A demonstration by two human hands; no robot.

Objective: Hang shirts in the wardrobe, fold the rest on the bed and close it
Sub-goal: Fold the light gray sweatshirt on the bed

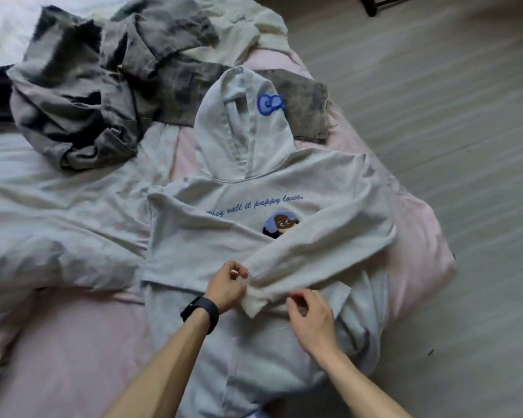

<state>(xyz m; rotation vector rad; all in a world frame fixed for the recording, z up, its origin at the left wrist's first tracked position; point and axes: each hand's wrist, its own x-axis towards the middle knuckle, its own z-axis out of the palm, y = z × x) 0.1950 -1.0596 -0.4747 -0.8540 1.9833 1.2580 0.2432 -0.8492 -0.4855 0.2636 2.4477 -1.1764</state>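
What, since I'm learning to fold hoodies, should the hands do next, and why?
Probably lay the cuff flat on the hoodie and smooth it: the sleeve already lies across the chest, the left hand pinches the bunched cuff, and the right hand holds the sleeve beside it.

Both forearms bare, entering from bottom edge, converging toward frame centre. I note left hand (225,286) back-up, fingers curled, thumb and fingertips pinching sleeve (314,245) at cuff end. Dark wristband (200,310) on left wrist; thin ring (226,264) on one left finger. Right hand (310,316) near left, not touching it, back toward camera, fingers bent, thumb and forefinger pinching same sleeve at lower edge. I cannot confirm contact of remaining right fingers.
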